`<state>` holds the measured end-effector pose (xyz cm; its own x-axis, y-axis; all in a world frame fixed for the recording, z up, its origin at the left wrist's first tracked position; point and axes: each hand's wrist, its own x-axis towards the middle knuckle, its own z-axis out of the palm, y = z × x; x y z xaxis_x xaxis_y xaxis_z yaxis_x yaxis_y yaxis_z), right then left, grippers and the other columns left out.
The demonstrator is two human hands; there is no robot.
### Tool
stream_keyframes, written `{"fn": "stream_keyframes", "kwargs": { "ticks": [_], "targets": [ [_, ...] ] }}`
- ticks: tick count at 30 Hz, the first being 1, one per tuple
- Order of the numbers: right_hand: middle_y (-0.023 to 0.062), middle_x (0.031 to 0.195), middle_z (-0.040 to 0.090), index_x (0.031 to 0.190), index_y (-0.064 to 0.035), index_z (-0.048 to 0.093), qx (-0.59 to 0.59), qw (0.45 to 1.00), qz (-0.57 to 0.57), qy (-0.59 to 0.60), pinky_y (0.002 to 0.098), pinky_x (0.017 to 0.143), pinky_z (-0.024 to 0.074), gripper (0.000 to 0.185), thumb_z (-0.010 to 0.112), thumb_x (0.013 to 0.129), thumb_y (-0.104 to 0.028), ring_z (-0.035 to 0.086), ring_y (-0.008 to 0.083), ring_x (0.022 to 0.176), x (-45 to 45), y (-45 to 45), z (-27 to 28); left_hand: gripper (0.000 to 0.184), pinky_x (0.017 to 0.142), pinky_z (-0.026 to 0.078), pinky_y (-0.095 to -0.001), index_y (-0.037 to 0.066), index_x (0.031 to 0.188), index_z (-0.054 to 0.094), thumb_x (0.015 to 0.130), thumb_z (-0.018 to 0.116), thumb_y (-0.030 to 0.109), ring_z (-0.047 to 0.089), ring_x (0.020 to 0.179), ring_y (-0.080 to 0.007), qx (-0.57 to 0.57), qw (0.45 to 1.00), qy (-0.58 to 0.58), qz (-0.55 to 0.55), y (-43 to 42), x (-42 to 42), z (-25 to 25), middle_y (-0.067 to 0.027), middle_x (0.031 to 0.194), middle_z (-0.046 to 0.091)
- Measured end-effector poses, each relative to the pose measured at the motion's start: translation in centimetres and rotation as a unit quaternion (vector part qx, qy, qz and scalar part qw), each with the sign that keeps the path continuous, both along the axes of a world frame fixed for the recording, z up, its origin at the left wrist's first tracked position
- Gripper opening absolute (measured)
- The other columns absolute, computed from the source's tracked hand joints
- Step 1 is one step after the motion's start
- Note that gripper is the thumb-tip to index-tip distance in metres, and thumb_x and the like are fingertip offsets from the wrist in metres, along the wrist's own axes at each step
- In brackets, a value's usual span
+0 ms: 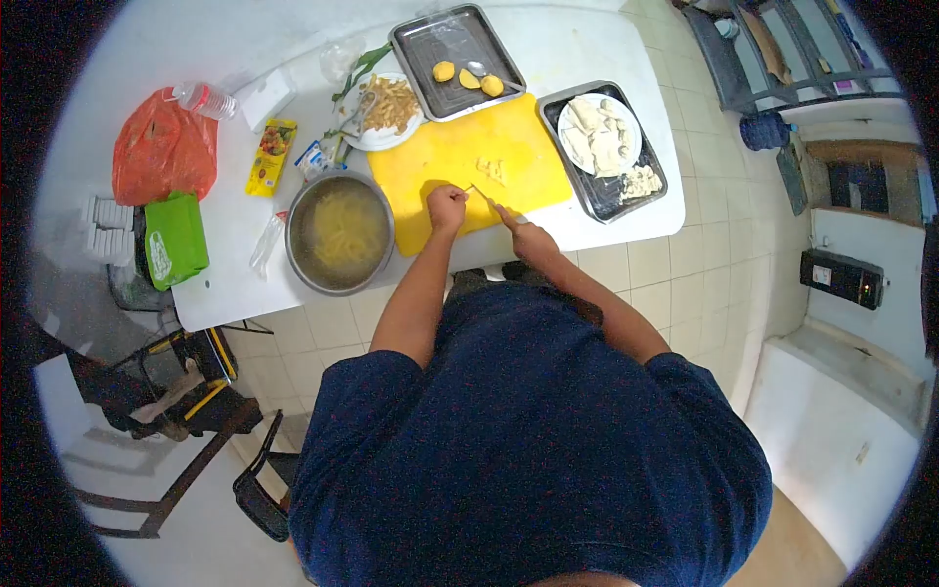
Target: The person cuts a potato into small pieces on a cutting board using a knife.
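A yellow cutting board [421, 176] lies on the table in front of me. My right hand [531, 241] is closed around the handle of a knife [484, 196], whose blade points up and left over the board. Close to the blade tip, my left hand [447, 208] is closed over the board; whatever its fingers hold is too small to make out. Pale yellow cut pieces [490, 171] lie on the board just beyond the knife. Left of the board, a metal pot [293, 240] holds cloudy liquid with pale yellow strips [344, 230] in it.
Behind the board, a metal tray [416, 59] holds yellow pieces and a spoon. On the right, another tray [587, 201] carries a plate [569, 147] of whitish pieces. A plate of brownish strips [391, 106], a yellow packet [271, 157], and red [161, 152] and green bags [178, 240] stand left.
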<state>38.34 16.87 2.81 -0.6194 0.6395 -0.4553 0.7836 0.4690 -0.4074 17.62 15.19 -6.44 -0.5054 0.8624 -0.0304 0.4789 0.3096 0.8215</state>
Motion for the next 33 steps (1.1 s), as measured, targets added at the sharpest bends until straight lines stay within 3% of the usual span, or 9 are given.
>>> {"fn": "stream_keyframes", "kwargs": {
  "ticks": [5,8,11,21,33],
  "targets": [
    [0.0240,0.075,0.063,0.148,-0.0273,0.016,0.046,0.998,-0.029,-0.033,0.0471,0.059,0.0512,0.079,0.046,0.078,-0.003,0.064,0.0368,0.065,0.4,0.2,-0.2,0.006,0.063,0.052,-0.0328,0.001,0.072,0.070,0.068,0.072,0.005,0.067,0.064,-0.0256,-0.003,1.000,-0.023,0.020,0.0,0.1,0.4,-0.0156,0.070,0.067],
    [0.0235,0.074,0.063,0.148,-0.0270,0.017,0.056,0.997,-0.035,-0.033,0.0469,0.057,0.0514,0.078,0.046,0.080,-0.003,0.064,0.0369,0.064,0.9,1.0,0.2,0.006,0.067,0.052,-0.0323,0.004,0.071,0.070,0.068,0.074,0.008,0.066,0.067,-0.0230,-0.003,1.000,-0.022,0.014,-0.2,-0.1,0.1,-0.0107,0.072,0.068],
    [0.0226,0.072,0.063,0.148,-0.0271,0.018,0.055,0.998,-0.017,-0.025,0.0472,0.055,0.0511,0.077,0.046,0.080,-0.003,0.063,0.0368,0.061,0.8,0.4,0.4,0.005,0.064,0.052,-0.0333,0.002,0.073,0.070,0.069,0.072,0.006,0.066,0.064,-0.0259,0.003,1.000,-0.017,0.021,-0.2,0.3,0.5,-0.0153,0.070,0.067],
    [0.0217,0.069,0.062,0.148,-0.0272,0.018,0.079,0.997,0.020,0.009,0.0476,0.054,0.0510,0.080,0.048,0.077,-0.003,0.062,0.0365,0.058,-0.1,-0.5,-0.8,0.007,0.063,0.052,-0.0339,0.002,0.072,0.070,0.069,0.072,0.008,0.066,0.063,-0.0266,0.013,0.999,-0.026,0.031,-0.1,0.2,-0.1,-0.0152,0.069,0.067],
    [0.0205,0.069,0.062,0.148,-0.0239,0.019,0.051,0.997,-0.043,-0.025,0.0463,0.056,0.0509,0.077,0.047,0.079,-0.004,0.063,0.0352,0.060,-0.1,-0.4,-0.2,0.002,0.063,0.052,-0.0334,0.003,0.071,0.070,0.069,0.070,0.005,0.066,0.063,-0.0262,0.012,0.999,-0.026,0.023,-0.2,0.1,0.1,-0.0148,0.069,0.066]
  ]
}}
